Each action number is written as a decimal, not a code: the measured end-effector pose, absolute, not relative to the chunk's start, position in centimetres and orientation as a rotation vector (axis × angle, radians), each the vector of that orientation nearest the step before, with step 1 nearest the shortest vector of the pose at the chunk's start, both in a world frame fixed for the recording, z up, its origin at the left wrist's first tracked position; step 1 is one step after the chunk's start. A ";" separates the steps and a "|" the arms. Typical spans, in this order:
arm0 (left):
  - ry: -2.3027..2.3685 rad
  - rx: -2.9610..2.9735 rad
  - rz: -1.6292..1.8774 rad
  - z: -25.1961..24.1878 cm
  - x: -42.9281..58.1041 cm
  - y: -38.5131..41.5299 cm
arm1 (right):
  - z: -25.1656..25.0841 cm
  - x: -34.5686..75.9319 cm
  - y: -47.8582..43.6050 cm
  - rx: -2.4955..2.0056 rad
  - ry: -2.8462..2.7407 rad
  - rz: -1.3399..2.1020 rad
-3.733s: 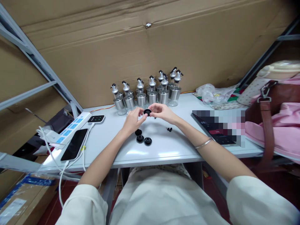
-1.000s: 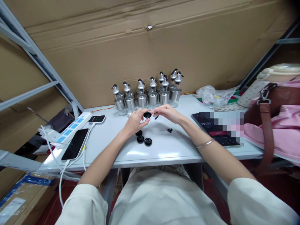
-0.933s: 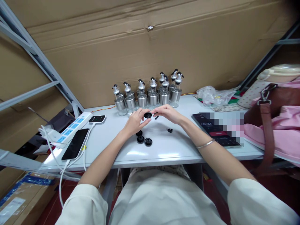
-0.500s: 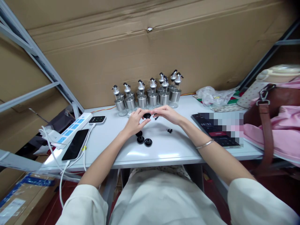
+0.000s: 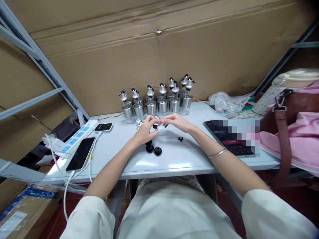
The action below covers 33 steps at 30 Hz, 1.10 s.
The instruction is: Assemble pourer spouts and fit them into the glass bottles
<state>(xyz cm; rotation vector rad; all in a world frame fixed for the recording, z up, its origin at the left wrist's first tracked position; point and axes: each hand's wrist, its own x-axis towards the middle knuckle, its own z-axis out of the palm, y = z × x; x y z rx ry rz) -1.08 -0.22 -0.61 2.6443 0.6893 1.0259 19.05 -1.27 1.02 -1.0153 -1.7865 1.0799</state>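
We face a table (image 5: 114,136) with an upright cardboard sheet (image 5: 109,66) behind it. Along the far side, bottles (image 5: 162,103) stand in a cluster before the cardboard. Nearer, at the middle, our left hand (image 5: 144,131) and right hand (image 5: 178,122) meet at a part (image 5: 155,126). Caps (image 5: 158,151) lie on the near side of our hands; loose pieces (image 5: 180,139) lie farther right. At left, a phone (image 5: 81,154) sits right of a power strip (image 5: 78,137). At right, a tablet (image 5: 221,139) lies nearer than a plastic bag (image 5: 225,102).
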 end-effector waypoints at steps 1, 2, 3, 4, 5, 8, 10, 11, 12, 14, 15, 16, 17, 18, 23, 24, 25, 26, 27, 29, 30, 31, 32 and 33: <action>0.676 2.684 0.997 -0.6 -1.1 -0.2 | 0.9 19.1 -1.1 -1.089 -1.832 1.000; 0.663 2.725 0.969 -0.6 -1.2 -0.2 | 0.6 19.1 -0.9 -1.188 -1.887 0.884; 0.656 2.764 0.946 -0.6 -1.2 -0.2 | 0.4 19.3 -0.7 -1.301 -1.943 0.738; 0.656 2.797 0.929 -0.5 -1.3 -0.2 | 0.2 19.4 -0.4 -1.417 -1.994 0.583; 0.666 2.821 0.921 -0.5 -1.3 -0.2 | -0.1 19.6 -0.2 -1.522 -2.041 0.441; 0.705 2.861 0.921 -0.3 -1.5 0.0 | -0.8 20.1 0.1 -1.729 -2.181 0.224; 0.725 2.885 0.921 -0.3 -1.6 0.1 | -1.0 20.3 0.1 -1.785 -2.277 0.193; 0.733 2.899 0.920 -0.3 -1.6 0.1 | -1.0 20.3 0.1 -1.794 -2.311 0.181; 0.741 2.912 0.919 -0.3 -1.6 0.1 | -0.9 20.2 0.0 -1.799 -2.332 0.174; 0.765 2.933 0.916 -0.3 -1.6 0.1 | -0.8 20.1 -0.2 -1.806 -2.333 0.182; 0.779 2.940 0.915 -0.3 -1.5 0.0 | -0.7 20.1 -0.3 -1.809 -2.325 0.194; 0.791 2.943 0.914 -0.3 -1.5 0.0 | -0.6 20.0 -0.3 -1.811 -2.318 0.203; 0.798 2.945 0.913 -0.3 -1.5 0.0 | -0.5 20.0 -0.4 -1.813 -2.313 0.205; 0.801 2.946 0.911 -0.3 -1.5 0.0 | -0.4 20.0 -0.4 -1.816 -2.310 0.204; 0.803 2.949 0.897 -0.4 -1.6 0.1 | -0.5 20.2 -0.3 -1.808 -2.296 0.195; 0.804 2.949 0.897 -0.4 -1.6 0.2 | -0.6 20.2 -0.3 -1.807 -2.287 0.194; 0.805 2.952 0.896 -0.4 -1.6 0.2 | -0.6 20.2 -0.2 -1.806 -2.279 0.192; 0.804 2.957 0.895 -0.4 -1.6 0.2 | -0.7 20.2 -0.2 -1.805 -2.272 0.192; 0.804 2.963 0.894 -0.4 -1.6 0.2 | -0.7 20.2 -0.2 -1.804 -2.269 0.192; 0.805 2.974 0.892 -0.4 -1.6 0.2 | -0.7 20.2 -0.2 -1.800 -2.270 0.194; 0.807 2.979 0.890 -0.4 -1.6 0.2 | -0.7 20.2 -0.2 -1.797 -2.273 0.196; 0.810 2.983 0.889 -0.4 -1.5 0.1 | -0.6 20.1 -0.2 -1.795 -2.275 0.198; 0.814 2.985 0.887 -0.4 -1.5 0.1 | -0.5 20.1 -0.2 -1.796 -2.277 0.204; 0.817 2.987 0.885 -0.4 -1.5 0.1 | -0.5 20.0 -0.3 -1.796 -2.279 0.211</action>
